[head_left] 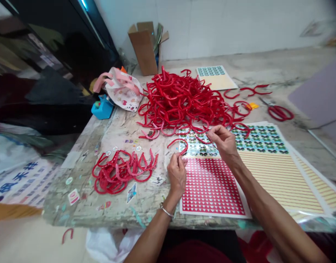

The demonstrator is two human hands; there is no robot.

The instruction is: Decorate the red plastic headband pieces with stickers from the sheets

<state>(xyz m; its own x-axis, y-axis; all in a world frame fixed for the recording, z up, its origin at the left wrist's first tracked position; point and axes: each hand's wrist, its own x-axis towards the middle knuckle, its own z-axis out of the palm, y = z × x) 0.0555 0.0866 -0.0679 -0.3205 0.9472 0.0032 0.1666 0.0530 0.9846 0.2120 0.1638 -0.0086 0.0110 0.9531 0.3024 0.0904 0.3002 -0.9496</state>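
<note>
My left hand (176, 174) is closed on one end of a red curved plastic piece (181, 143), a hook-like arc that rises above the fingers. My right hand (223, 143) is pinched over the upper part of the sticker sheet; what its fingertips hold, if anything, is too small to make out. Beneath both hands lies a sticker sheet (212, 186) with red-and-white rows and a blue-green patterned top. A large heap of red curved pieces (184, 98) is just beyond the hands. To the left rests a smaller pile of them (121, 171).
More sticker sheets (277, 179) overlap on the right, and another (217, 77) lies at the back. Red-handled scissors (280, 112) sit at the right. A cardboard box (144, 49), patterned cloth bag (124, 89) and blue container (102, 108) stand at the back left.
</note>
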